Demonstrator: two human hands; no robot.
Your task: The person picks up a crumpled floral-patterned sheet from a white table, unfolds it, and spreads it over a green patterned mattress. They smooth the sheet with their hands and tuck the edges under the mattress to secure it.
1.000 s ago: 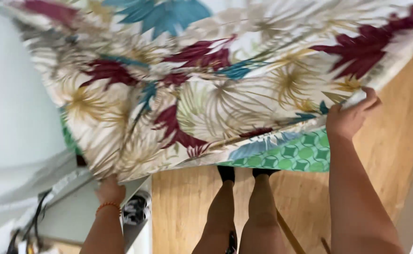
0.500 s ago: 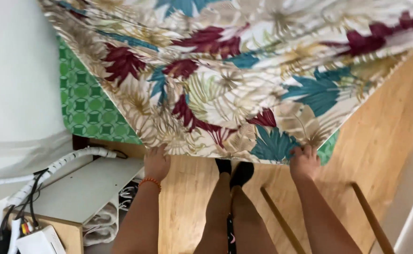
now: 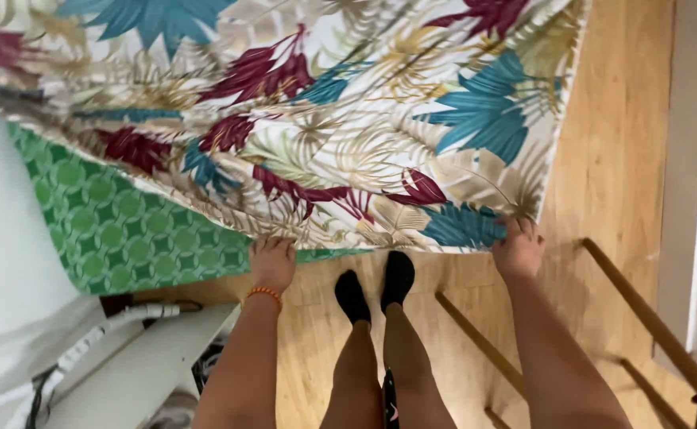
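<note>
Feet (image 3: 376, 290): in dark socks, planted on wood floor (image 3: 619, 159) between both arms.
Left hand (image 3: 271, 262): fingers clenched on near hem, keeping edge level.
Right hand (image 3: 518, 248): grasping hem corner, drawing cloth taut.
Leaf-print sheet (image 3: 348, 119): spread flat, overlying green patterned sheet (image 3: 110, 230).

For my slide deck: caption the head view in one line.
Left hand and right hand grip the near edge of a leaf-print sheet above a green patterned cover.
</note>
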